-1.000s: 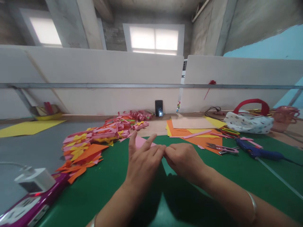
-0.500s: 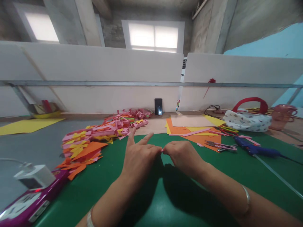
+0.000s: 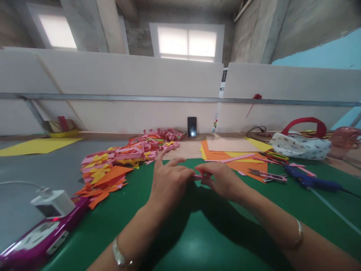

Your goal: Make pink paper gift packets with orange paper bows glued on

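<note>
Between my hands, above the green mat [image 3: 194,241], is a small pink paper strip [image 3: 199,177]. My left hand [image 3: 172,180] pinches its left end between thumb and finger, while the other fingers stretch up and apart. On the right end, the fingertips of my right hand [image 3: 221,180] close around the strip. Its exact folds are too small to make out. To the left of my hands lies a heap of pink, orange and yellow paper pieces [image 3: 126,152].
At right are orange paper [image 3: 248,169], thread snips [image 3: 267,175], a blue glue gun [image 3: 316,182] and a white patterned basket with red handle [image 3: 300,145]. A phone [image 3: 192,127] leans at the back. A purple power strip [image 3: 42,237] with white charger [image 3: 53,203] sits front left.
My right hand has drawn slightly away to the right and its fingers have loosened, so more of the pink strip shows between the hands. The view has shifted slightly.
</note>
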Motion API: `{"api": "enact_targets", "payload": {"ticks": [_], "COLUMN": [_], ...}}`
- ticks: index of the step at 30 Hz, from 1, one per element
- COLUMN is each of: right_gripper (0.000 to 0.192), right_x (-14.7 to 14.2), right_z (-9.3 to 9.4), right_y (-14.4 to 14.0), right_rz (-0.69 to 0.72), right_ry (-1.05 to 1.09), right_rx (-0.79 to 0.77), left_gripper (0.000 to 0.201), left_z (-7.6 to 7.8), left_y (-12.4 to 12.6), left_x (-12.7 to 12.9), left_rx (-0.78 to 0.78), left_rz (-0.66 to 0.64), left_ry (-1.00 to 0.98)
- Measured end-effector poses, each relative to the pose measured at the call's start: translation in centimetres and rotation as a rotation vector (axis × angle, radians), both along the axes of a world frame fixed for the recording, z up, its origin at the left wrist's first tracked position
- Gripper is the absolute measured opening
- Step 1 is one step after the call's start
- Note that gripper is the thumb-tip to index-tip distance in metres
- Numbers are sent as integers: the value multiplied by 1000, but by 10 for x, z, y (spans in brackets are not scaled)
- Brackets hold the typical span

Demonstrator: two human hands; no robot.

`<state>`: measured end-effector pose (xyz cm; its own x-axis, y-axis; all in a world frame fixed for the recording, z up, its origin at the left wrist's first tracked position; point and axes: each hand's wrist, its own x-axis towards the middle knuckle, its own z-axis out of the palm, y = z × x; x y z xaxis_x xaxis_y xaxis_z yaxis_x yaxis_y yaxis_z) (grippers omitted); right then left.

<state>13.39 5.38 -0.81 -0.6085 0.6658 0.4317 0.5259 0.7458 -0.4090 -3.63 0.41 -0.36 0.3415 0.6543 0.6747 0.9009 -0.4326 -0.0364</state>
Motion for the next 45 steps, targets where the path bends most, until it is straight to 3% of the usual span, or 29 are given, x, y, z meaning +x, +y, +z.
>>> {"api": "enact_targets", "payload": {"ticks": [4,6,8,10,13,16,18,21,23,25,27,28,31,34,38,41,45], "right_gripper": [14,17,20,25,29,29,31,55,68,54,21,9,11,23,17,15,12], "right_x": [0,5,10,13,11,6,4,5,8,9,9,9,8,9,8,6,7], "right_z": [-4,-3,-2,-2,-7,-15,-19,-16,-8,1,7,8,4,-2,-3,-4,-7], "right_y": [4,12,21,28,31,30,29,28,23,16,8,5,5,10,13,12,12], "right_rz": [15,-22,-51,-65,-46,2,16,-57,-163,-203,-131,-79,-6,-28,-93,-128,-121], "right_ry": [302,404,506,585,639,624,589,578,532,407,261,213,64,-129,-247,-235,-293], "right_rx": [-257,-340,-412,-469,-557,-640,-663,-603,-360,-18,201,221,186,191,242,210,115], "left_gripper": [9,26,33,34,33,23,12,9,10,6,4,5,8,11,22,34,17], "left_z": [6,10,12,10,2,-8,-12,-18,-21,-24,-26,-26,-27,-29,-29,-25,-22], "left_y": [-4,-6,-5,-1,6,11,13,16,18,19,18,18,18,19,17,13,10], "left_x": [1,-5,-12,-17,-14,-7,-5,-6,-8,-9,-9,-8,-7,-7,-6,-4,-2], "left_rx": [197,294,283,126,-267,-561,-620,-553,-487,-450,-452,-461,-490,-522,-542,-440,-318], "left_rz": [-29,59,167,208,105,-10,-8,65,110,149,171,173,156,131,127,87,2], "left_ry": [-140,-337,-571,-785,-932,-894,-829,-749,-710,-667,-639,-632,-630,-631,-624,-544,-279]}}
